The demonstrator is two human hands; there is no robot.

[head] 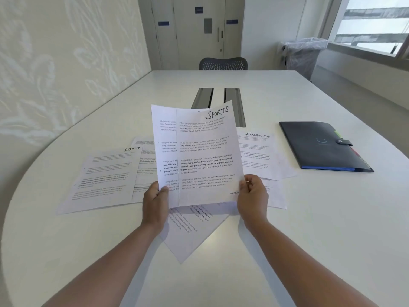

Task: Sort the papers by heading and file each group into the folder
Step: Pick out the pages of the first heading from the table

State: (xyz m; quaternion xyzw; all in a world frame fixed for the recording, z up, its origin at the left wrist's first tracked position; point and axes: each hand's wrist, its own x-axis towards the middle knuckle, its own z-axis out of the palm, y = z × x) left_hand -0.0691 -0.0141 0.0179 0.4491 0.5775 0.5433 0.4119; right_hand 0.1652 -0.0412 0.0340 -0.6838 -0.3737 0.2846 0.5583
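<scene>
Closest to the person, one white printed sheet lies crooked on the smooth white table, with a corner pointing at them. It has no pile yet, so it could get forgotten or mixed into the wrong group.

Just above it, the left hand pinches the bottom left corner of two white printed pages held up in the air, thumb in front. The right hand pinches the bottom right corner, fingers curled on the edge. The front page says SPORTS. The back page sticks out to the left and its heading is hidden. If it has a different heading, both could land in the same pile by mistake. Thin paper held only at the corners can also slip or bend.

Farther back, the white ADMIN pile lies on the left and the white FINANCE pile on the right. The loose sheets overlap, so piles could get mixed.

Farthest right, the dark flat folder lies snapped closed, with nothing filed yet, I think.
</scene>
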